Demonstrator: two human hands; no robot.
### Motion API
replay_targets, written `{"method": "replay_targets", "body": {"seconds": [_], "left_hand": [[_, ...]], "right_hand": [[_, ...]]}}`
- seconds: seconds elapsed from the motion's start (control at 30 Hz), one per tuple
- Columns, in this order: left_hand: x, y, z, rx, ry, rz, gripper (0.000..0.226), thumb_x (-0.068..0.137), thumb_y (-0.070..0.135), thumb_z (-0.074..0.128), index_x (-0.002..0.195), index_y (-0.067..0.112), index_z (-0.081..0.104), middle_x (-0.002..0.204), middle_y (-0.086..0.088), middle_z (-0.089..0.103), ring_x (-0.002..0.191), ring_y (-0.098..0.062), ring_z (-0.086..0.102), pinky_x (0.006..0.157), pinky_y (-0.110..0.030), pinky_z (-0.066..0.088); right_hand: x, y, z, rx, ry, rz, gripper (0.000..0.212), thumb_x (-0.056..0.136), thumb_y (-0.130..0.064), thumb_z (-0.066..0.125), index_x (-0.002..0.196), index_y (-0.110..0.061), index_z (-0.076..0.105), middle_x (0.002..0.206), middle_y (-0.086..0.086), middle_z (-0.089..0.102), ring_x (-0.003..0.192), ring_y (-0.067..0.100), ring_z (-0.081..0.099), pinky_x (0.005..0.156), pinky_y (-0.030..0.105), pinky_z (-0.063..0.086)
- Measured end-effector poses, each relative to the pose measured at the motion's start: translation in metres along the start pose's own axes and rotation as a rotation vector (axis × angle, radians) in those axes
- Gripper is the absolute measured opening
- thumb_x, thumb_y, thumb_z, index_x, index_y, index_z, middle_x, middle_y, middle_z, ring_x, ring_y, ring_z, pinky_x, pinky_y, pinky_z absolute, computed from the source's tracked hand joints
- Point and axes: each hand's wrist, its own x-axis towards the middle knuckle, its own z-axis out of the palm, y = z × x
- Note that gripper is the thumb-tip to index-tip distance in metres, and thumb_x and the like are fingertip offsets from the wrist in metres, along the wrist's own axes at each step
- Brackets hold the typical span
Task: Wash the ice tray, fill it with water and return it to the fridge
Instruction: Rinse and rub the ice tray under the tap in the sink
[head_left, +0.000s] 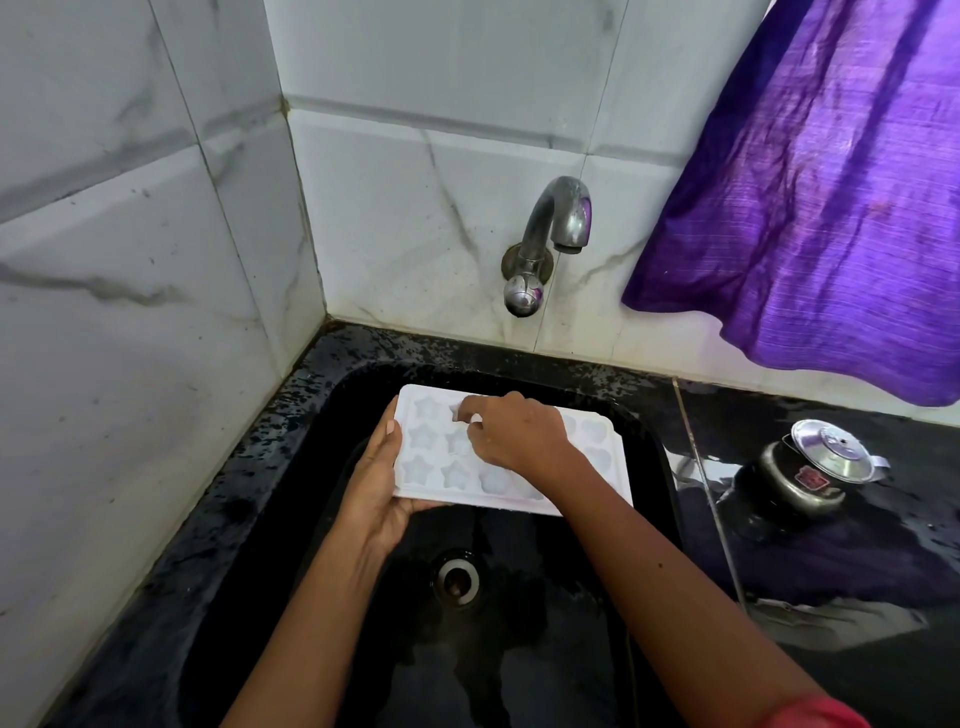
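Observation:
A white ice tray (426, 462) with star and heart shaped moulds hangs over the black sink (332, 405), below the wall tap (558, 223). My left hand (376, 478) grips the tray's left edge, thumb on top and fingers underneath. My right hand (511, 434) lies on top of the tray with its fingers bent, the fingertips down in the moulds near the tray's back row. No water runs from the tap. The right part of the tray is partly hidden by my right hand and forearm.
The sink drain (457, 577) lies below the tray. A small steel pot with a lid (815, 473) stands on the wet black counter at the right. A purple cloth (831, 182) hangs at the upper right. Marble-patterned tiled walls close the corner on the left and at the back.

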Motion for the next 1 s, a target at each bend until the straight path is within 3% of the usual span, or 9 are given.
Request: {"method": "replay_targets", "body": {"seconds": [0.1,0.3,0.53,0.63,0.77,0.87,1.0], "left_hand": [[0.001,0.0,0.002,-0.02,0.014,-0.004,0.038,0.1,0.032,0.036,0.136,0.027,0.045,0.127,-0.007,0.06,0.101,-0.025,0.063,0.061,-0.047,0.057],[0.0,0.001,0.002,-0.016,0.008,0.005,0.036,0.099,0.032,0.037,0.134,0.03,0.047,0.117,-0.001,0.065,0.088,-0.018,0.068,0.056,-0.042,0.058],[0.0,-0.001,0.0,-0.013,-0.009,-0.003,0.039,0.099,0.032,0.038,0.137,0.031,0.044,0.121,-0.001,0.063,0.097,-0.022,0.066,0.057,-0.042,0.058],[0.001,-0.002,-0.001,-0.032,0.005,0.004,0.039,0.098,0.031,0.04,0.136,0.027,0.046,0.117,-0.001,0.065,0.087,-0.019,0.07,0.054,-0.04,0.057],[0.001,-0.004,-0.001,-0.046,0.031,-0.017,0.038,0.098,0.03,0.041,0.135,0.022,0.049,0.123,-0.01,0.062,0.088,-0.021,0.068,0.055,-0.039,0.058],[0.0,-0.004,0.0,-0.063,0.023,-0.016,0.035,0.099,0.029,0.04,0.131,0.022,0.052,0.115,-0.007,0.066,0.09,-0.021,0.067,0.059,-0.042,0.059],[0.002,-0.004,-0.004,-0.07,0.009,0.007,0.035,0.099,0.029,0.039,0.131,0.025,0.051,0.106,-0.001,0.07,0.085,-0.017,0.07,0.061,-0.041,0.059]], "right_hand": [[0.0,-0.002,0.002,-0.002,0.018,0.002,0.039,0.096,-0.023,0.034,0.13,-0.036,0.049,0.122,0.005,0.058,0.108,0.026,0.057,0.079,0.03,0.038],[-0.002,-0.002,0.002,0.031,0.036,-0.014,0.039,0.097,-0.025,0.034,0.129,-0.038,0.051,0.126,0.002,0.058,0.111,0.025,0.056,0.086,0.03,0.042],[-0.004,-0.002,-0.001,0.033,0.077,-0.034,0.033,0.095,-0.025,0.036,0.123,-0.027,0.054,0.11,0.007,0.062,0.099,0.028,0.058,0.071,0.028,0.036],[-0.003,-0.009,-0.002,0.109,0.095,-0.078,0.035,0.093,-0.024,0.037,0.125,-0.03,0.051,0.103,0.01,0.063,0.094,0.029,0.058,0.069,0.028,0.036],[0.003,-0.017,-0.001,0.082,-0.009,-0.105,0.041,0.094,-0.026,0.036,0.131,-0.038,0.048,0.119,0.007,0.061,0.108,0.028,0.057,0.085,0.032,0.044],[0.007,-0.02,0.0,0.038,-0.069,-0.09,0.042,0.097,-0.028,0.034,0.135,-0.04,0.044,0.133,0.007,0.051,0.116,0.028,0.052,0.088,0.032,0.042],[0.009,-0.022,0.003,0.047,-0.074,-0.097,0.042,0.096,-0.027,0.035,0.134,-0.041,0.044,0.133,0.007,0.051,0.115,0.028,0.053,0.088,0.033,0.042]]}}
